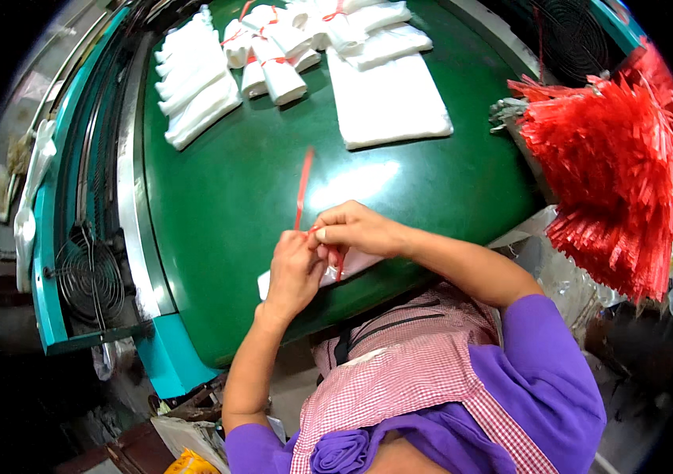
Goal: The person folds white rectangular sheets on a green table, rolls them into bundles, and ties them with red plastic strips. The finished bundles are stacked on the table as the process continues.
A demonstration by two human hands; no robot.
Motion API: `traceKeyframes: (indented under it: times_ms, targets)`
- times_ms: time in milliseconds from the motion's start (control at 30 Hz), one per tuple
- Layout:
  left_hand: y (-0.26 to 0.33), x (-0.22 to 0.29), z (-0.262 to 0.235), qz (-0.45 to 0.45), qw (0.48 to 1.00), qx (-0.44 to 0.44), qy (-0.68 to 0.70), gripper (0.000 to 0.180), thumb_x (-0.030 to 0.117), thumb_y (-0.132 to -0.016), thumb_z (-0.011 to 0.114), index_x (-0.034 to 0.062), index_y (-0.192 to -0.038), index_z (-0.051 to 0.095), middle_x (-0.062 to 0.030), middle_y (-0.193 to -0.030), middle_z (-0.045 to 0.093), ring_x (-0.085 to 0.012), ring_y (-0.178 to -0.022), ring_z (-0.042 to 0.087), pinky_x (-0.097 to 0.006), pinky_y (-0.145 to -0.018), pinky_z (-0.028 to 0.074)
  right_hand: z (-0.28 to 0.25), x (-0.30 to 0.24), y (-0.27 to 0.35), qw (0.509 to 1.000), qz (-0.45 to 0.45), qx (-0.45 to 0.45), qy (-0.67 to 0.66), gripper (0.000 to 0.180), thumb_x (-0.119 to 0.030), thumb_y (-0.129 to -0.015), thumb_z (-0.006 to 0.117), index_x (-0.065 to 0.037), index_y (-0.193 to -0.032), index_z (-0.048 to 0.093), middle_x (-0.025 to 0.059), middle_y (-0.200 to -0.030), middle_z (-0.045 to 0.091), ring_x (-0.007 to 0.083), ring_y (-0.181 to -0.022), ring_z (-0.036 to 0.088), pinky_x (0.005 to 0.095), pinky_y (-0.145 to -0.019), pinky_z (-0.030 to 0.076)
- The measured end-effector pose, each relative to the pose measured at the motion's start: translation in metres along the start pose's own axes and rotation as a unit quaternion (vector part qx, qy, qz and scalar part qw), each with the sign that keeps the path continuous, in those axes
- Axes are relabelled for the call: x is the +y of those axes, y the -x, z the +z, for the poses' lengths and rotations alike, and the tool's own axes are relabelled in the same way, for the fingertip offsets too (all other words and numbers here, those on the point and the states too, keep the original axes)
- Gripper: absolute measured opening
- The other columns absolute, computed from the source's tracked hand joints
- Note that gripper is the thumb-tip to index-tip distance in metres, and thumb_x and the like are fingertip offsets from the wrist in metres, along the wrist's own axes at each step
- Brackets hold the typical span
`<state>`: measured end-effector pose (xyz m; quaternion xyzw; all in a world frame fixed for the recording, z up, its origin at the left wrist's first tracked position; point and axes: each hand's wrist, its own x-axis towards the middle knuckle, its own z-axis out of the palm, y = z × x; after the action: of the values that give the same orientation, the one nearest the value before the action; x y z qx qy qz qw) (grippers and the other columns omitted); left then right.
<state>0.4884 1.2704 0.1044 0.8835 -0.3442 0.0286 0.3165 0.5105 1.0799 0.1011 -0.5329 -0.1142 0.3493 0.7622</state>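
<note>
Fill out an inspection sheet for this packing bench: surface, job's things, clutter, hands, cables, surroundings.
Surface: green table, glossy, with a metal strip along its left edge.
Job's things: small white bag bundle at the near edge under both hands; red tie strip rising from it.
Clutter: flat stack of white bags; loose folded stacks; tied bundles with red strips at the far side.
Hands: left hand presses on the bundle; right hand pinches the red strip in a closed grip.
Cables: nothing seen.
Surroundings: big bunch of red strips hanging at the right; wire fan guard in the teal frame at the left; clear bags below the bunch.
</note>
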Motion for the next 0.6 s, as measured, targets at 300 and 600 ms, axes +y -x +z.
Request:
traceKeyframes:
  times_ms: [300,600]
  targets:
    - [0.026,-0.034,0.017,-0.267,0.836,0.117,0.464,0.003,0.001,-0.087,0.062,-0.0006,-0.088,0.064,-0.0014,-0.074,0.061,-0.0044,-0.060,0.051,-0.019,-0.051,0.039,0.013,0.025,0.015,0.681,-0.361,0.078,0.633,0.018,-0.014,-0.071,0.064,0.002,-0.080,0.061,0.0163,-0.096,0.055,0.0299,-0.084,0.058,0.0371,-0.054,0.053]
    - [0.030,-0.043,0.020,-0.208,0.910,0.119,0.338,0.008,0.003,-0.090,0.057,-0.0001,-0.083,0.054,-0.0050,-0.085,0.057,-0.0117,-0.078,0.053,-0.025,-0.070,0.043,0.021,0.022,-0.018,0.993,-0.089,0.031,0.072,0.025,-0.016,-0.079,0.061,0.001,-0.060,0.063,0.0075,-0.054,0.058,0.0118,-0.045,0.054,0.0320,-0.039,0.041]
